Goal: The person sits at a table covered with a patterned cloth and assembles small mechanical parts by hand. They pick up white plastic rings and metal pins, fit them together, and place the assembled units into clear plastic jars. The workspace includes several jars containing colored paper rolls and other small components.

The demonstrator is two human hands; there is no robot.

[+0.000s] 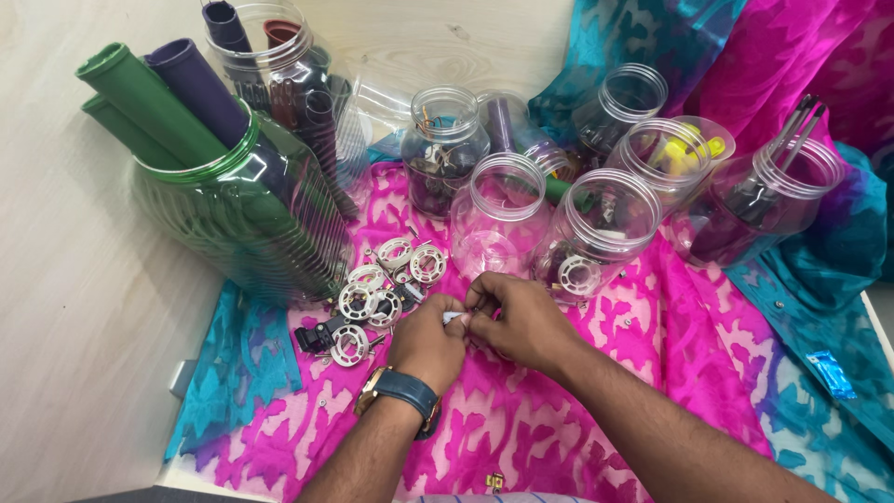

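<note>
Pinching together, the left hand [426, 343] and right hand [518, 317] are closed on a small white part [453, 318]. It is held above the pink cloth [577, 391], near white round spools [382, 289] and clear jars [498, 219].

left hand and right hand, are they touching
Touching. The head view shows the left hand and right hand meeting at the fingertips around a small white part.

Under the left hand [430, 343] lies a cloth [521, 419] of bright pink with a paler pink leafy pattern, turning teal at its edges. Beyond that hand, the reels [386, 279] are white; the big ribbed jar [247, 210] is green, holding green and purple tubes [158, 98]
</note>
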